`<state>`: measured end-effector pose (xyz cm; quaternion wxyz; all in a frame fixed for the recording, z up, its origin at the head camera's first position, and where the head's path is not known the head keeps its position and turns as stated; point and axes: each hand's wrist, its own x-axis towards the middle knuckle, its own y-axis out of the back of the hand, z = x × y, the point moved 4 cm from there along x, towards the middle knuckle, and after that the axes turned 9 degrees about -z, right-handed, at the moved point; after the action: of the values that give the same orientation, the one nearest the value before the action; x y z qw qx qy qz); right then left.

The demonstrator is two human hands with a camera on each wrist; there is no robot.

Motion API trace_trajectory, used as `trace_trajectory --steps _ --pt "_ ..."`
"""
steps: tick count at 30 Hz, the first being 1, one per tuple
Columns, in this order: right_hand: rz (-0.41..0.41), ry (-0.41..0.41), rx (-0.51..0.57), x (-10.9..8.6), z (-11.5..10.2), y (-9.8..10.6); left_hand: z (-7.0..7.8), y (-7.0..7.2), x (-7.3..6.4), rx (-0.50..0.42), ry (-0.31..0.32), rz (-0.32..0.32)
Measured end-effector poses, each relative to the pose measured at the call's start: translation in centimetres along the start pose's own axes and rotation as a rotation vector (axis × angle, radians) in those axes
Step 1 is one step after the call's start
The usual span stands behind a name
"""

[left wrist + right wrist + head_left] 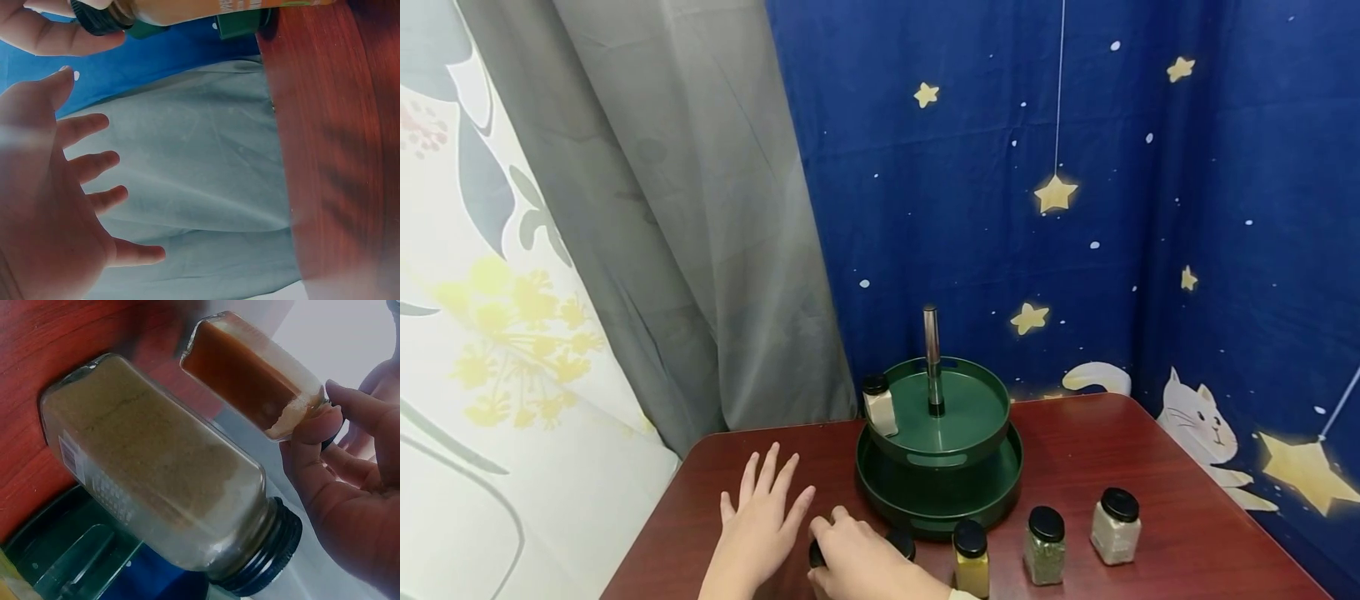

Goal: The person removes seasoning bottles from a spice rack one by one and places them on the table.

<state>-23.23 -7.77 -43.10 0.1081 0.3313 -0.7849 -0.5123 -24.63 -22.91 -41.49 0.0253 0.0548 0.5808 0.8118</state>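
My right hand point(865, 560) pinches a glass spice jar point(247, 375) of orange-red powder by its black-capped end. In the head view only a bit of that jar's black cap point(816, 553) shows beside the fingers. My left hand point(756, 525) is just left of it, fingers spread and holding nothing; in the left wrist view its palm point(50, 194) faces the camera. A jar of brownish powder point(156, 456) stands close by my right hand, mostly hidden behind it in the head view. The green two-tier tray point(1000, 492) stands behind, with a jar of pale powder point(881, 410) on its upper tier.
To the right on the dark red table point(1180, 483) stand a jar of yellow powder point(972, 571), a jar of green herbs point(1044, 557) and a jar of whitish contents point(1116, 537). A metal post point(932, 358) rises from the tray. Curtains point(775, 250) hang behind the table.
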Motion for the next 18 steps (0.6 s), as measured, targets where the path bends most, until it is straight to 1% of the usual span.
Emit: trace_trajectory --steps 8,14,18 --pt "0.000 -0.004 -0.028 0.47 0.06 -0.63 -0.16 -0.27 0.01 0.009 0.004 0.001" --pt "0.005 0.004 -0.049 0.52 -0.01 -0.60 -0.21 -0.24 -0.01 0.008 0.002 0.007" --pt "-0.004 -0.003 -0.068 0.42 -0.04 -0.51 -0.38 -0.34 -0.04 0.005 0.009 -0.005"
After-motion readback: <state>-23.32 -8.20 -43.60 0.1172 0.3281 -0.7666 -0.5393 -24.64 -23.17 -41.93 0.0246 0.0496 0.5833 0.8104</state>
